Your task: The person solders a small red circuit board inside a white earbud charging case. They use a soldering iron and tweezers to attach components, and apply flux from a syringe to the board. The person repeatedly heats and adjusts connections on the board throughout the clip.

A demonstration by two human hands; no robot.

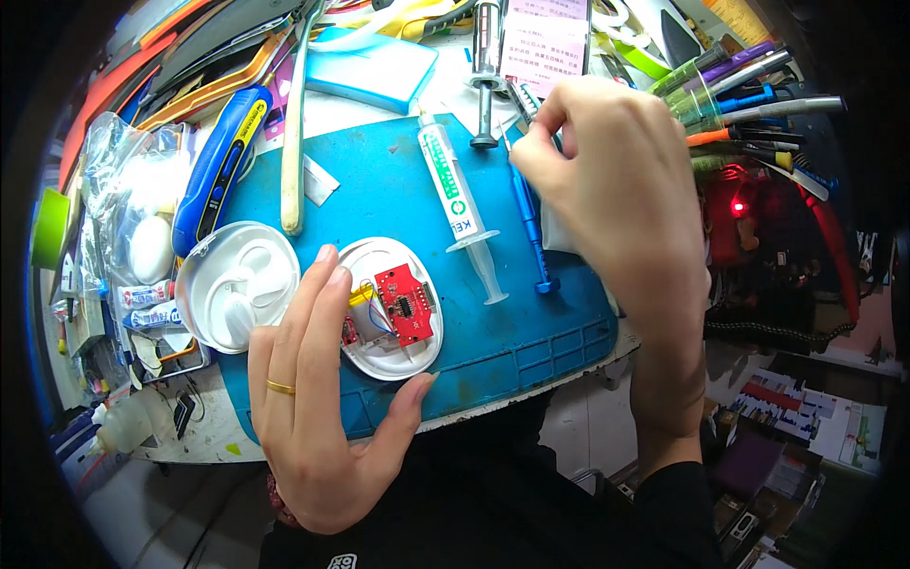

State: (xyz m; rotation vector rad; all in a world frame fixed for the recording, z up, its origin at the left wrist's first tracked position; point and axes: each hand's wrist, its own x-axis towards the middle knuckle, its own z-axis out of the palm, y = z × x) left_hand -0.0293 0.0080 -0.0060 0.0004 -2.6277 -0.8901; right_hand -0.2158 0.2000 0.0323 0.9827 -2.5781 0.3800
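My left hand point(322, 408), a ring on one finger, lies with fingers stretched and thumb apart. It is around the lower left side of a white oval plastic shell point(374, 258); whether it presses on it I cannot tell. Inside the shell sit a red circuit board point(409, 318), thin wires and a yellow-wrapped part. At the far right of the mat my right hand point(607, 161) is closed in a pinch near a small ridged metallic piece point(523, 100); its fingertips' contents are hidden. Below lies a blue precision screwdriver point(529, 220). A syringe point(450, 185) lies left of it.
A second white oval shell point(239, 284) lies left of my left hand. Nearby are a blue utility knife point(223, 166), a pale-handled tool point(296, 142) and a light-blue block point(372, 71). A pen cup point(694, 106) stands far right. Everything surrounds a blue work mat point(379, 171).
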